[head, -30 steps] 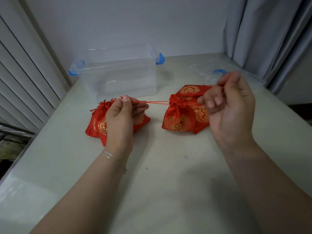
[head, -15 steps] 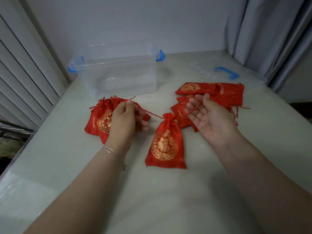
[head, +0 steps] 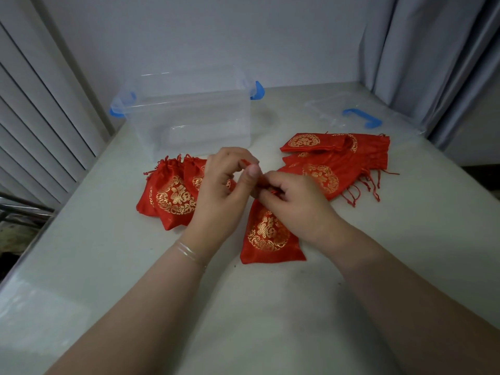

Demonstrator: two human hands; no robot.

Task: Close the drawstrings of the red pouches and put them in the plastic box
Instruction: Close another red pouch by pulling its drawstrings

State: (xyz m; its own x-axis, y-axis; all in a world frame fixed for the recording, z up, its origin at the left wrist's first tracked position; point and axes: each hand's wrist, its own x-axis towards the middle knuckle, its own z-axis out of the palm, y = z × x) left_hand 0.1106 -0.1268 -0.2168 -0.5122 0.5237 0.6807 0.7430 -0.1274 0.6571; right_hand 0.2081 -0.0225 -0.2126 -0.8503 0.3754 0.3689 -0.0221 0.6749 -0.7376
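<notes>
The fingers of both hands meet over the neck of the pouch in hand (head: 270, 234). The left hand (head: 224, 190) pinches a red cord between thumb and forefinger; the right hand (head: 295, 204) is curled round the cords at the gathered mouth. The pouch lies flat on the table (head: 243, 307), its mouth hidden under the fingers, so whether it is fully drawn shut cannot be told.

To the left lies a cluster of cinched pouches (head: 173, 196), closed but not boxed. To the right a flat stack of open pouches (head: 338, 163) waits, cords trailing. The plastic box (head: 189, 115) (clear, blue latches) stands behind, with nothing in it: by my judgement the closing is partly done, the boxing not begun.

The pale table also carries the box lid (head: 351, 112) at far right. Grey curtain (head: 433, 63) right, slatted panel (head: 40, 117) left, plain wall behind.
</notes>
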